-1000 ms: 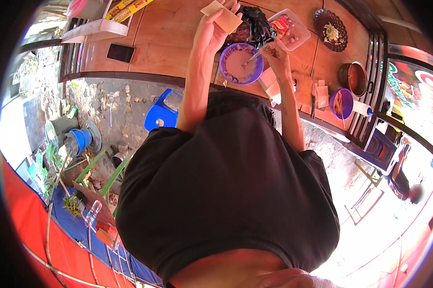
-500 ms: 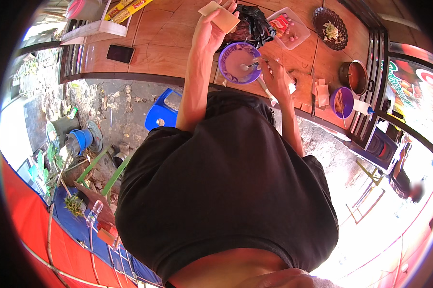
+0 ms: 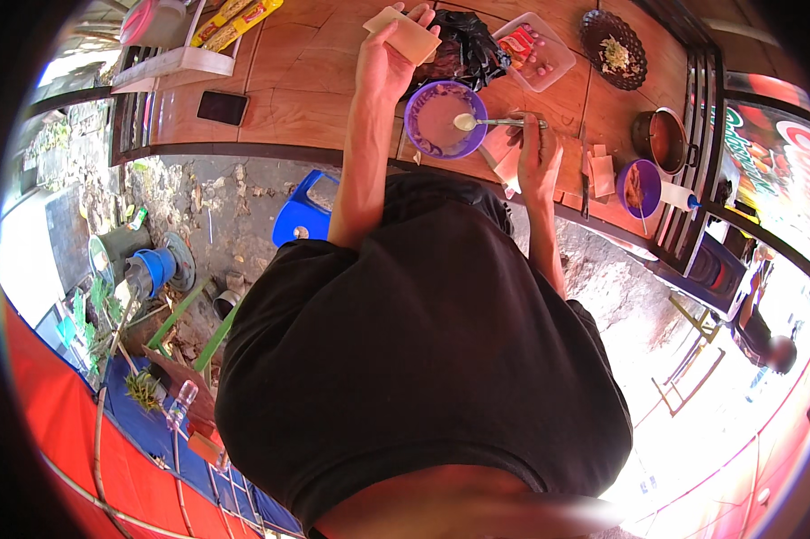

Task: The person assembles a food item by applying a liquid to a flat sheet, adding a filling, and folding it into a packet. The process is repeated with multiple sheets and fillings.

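My left hand (image 3: 382, 76) is palm up, its thumb pressed over a pale square wrapper sheet (image 3: 403, 36). In my right hand (image 3: 538, 157) a metal spoon (image 3: 499, 122) is pinched by its handle. The spoon's head, with a little pale stuff on it, is above the right part of a purple bowl (image 3: 409, 124) of cloudy, pinkish-beige liquid. Just behind this bowl lies a crumpled black plastic bag (image 3: 472, 45). Under and beside my right hand are more pale sheets (image 3: 506, 163), partly hidden by the hand.
Right of my hands are a knife (image 3: 584, 180), cut wrapper pieces (image 3: 602, 172), a smaller purple bowl (image 3: 649, 190) and a pot (image 3: 640, 144). Farther back stand a clear container (image 3: 562, 65) and a brown plate (image 3: 594, 56). A phone (image 3: 223, 107) lies left; a blue stool (image 3: 290, 220) stands below.
My right hand has moved right and back toward me, lifting the spoon out of the liquid to above the bowl. My left hand still holds the sheet, shifted slightly.
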The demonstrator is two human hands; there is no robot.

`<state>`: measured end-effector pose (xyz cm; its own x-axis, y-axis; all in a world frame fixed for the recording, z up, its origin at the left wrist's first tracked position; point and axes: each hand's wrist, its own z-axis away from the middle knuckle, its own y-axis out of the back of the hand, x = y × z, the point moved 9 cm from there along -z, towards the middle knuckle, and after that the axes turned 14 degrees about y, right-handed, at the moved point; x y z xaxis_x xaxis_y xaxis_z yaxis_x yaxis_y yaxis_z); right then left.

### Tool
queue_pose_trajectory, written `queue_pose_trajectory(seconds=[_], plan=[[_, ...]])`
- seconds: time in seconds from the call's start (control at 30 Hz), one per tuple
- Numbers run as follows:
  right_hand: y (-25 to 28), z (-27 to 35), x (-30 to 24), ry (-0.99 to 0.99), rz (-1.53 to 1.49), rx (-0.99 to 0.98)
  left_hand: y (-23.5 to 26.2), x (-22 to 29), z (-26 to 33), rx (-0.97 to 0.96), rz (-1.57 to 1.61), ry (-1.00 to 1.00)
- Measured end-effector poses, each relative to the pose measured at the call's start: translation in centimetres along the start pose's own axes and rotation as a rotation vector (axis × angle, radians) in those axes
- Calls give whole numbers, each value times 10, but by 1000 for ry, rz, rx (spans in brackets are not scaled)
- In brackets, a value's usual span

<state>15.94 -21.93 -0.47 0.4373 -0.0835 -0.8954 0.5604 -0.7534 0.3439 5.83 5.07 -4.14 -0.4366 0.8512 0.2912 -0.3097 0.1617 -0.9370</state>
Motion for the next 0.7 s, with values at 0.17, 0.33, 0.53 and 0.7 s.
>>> queue_pose_trajectory(seconds=[0.17,0.33,0.53,0.7], plan=[[6,-8,-21,51,-34,28,-1,5,1,4,-21,-30],[15,-17,-39,91,-28,61,-5,7,0,-24,-33,-42],[11,-18,-36,69,-79,45,-8,7,-1,-58,-39,-45],[-12,-7,12,-12,-118,-44,1,11,1,18,-109,-24]])
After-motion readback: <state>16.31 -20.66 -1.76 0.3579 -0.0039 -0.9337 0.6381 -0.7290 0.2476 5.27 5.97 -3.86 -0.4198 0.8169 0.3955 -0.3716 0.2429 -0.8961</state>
